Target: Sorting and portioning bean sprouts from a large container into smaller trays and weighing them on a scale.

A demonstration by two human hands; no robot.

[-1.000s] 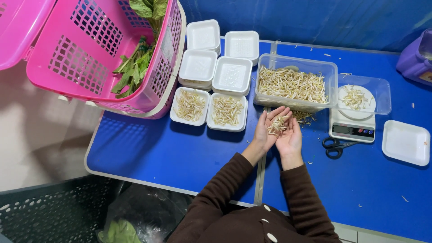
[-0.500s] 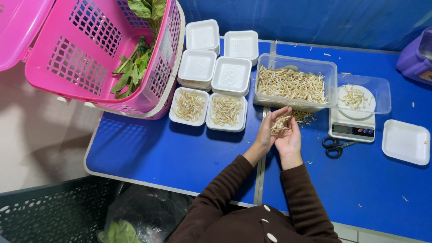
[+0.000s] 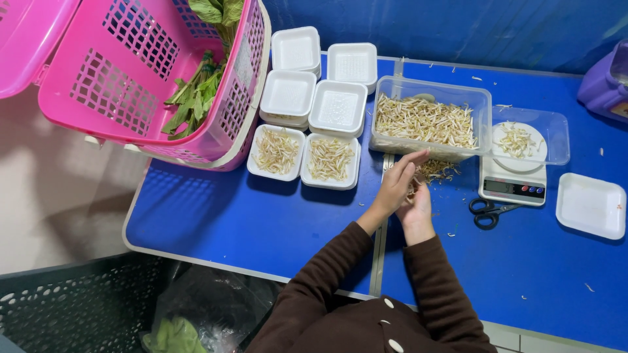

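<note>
A small bunch of bean sprouts [image 3: 428,171] is gathered between the left hand [image 3: 394,186] and the right hand [image 3: 417,208], just in front of the clear tub [image 3: 392,134] of sprouts on the blue surface [image 3: 261,222]. The grip of both hands is loosely cupped around the sprouts, not fully closed. Two white trays [image 3: 277,151] [image 3: 330,159] are already filled. Four empty trays [image 3: 288,93] are stacked behind them, and another [image 3: 591,204] lies by the scale [image 3: 512,186], where a small portion sits. Most of the portioning appears left.
</note>
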